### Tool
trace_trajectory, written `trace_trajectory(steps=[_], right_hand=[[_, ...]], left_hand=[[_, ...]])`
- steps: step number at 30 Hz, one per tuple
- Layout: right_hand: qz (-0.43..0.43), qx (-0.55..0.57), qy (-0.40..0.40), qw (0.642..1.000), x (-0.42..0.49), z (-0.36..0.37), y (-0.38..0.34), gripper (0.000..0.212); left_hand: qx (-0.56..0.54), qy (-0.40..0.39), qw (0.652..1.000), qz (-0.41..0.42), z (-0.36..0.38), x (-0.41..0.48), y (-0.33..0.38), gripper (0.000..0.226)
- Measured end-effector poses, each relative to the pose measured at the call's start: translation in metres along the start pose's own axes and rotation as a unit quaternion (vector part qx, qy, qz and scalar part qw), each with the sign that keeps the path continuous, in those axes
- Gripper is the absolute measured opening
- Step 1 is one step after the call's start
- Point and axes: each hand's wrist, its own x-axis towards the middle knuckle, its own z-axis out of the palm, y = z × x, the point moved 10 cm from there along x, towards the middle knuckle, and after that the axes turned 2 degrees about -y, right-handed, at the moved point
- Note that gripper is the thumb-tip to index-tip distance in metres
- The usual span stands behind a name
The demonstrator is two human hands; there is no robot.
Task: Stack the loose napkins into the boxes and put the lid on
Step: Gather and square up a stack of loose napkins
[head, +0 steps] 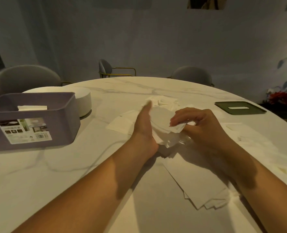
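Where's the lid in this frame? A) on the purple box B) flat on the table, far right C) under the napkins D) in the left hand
B: the dark lid lies flat on the table at far right, apart from the open purple box at left; the left hand and right hand are on the napkins mid-table.

napkins (166, 130): thin paper (creased) | box (62, 118): matt plastic | table (72, 174): glossy marble-look

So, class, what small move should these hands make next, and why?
Probably tap the napkin bundle square between both hands. The left hand lies flat against its side, the right hand pinches its ragged top, and the sheets splay unevenly, so they would not yet sit neatly in the open purple box.
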Motion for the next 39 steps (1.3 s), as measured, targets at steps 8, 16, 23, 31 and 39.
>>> trace_trajectory(steps=[8,16,23,31,39], right_hand=[[0.048,-0.06,-0.101,0.992,-0.002,-0.003,0.007,0.018],[0.148,-0.217,-0.293,0.919,-0.026,0.039,0.032,0.012],[0.115,-0.098,-0.263,0.953,-0.02,0.033,0.024,0.006],[0.256,0.005,-0.03,0.966,-0.011,-0.014,0.058,0.01],[0.427,0.332,0.19,0.819,-0.038,-0.035,0.093,0.01]], left_hand=[[0.039,0.13,0.99,0.038,-0.049,0.006,0.023,0.013],[0.031,0.15,0.986,0.067,-0.069,0.01,0.039,0.015],[0.057,0.149,0.985,0.068,-0.067,0.004,0.04,0.015],[0.053,0.161,0.984,0.063,-0.068,0.006,0.04,0.01],[0.028,0.172,0.983,0.056,-0.063,0.002,0.035,0.01]])
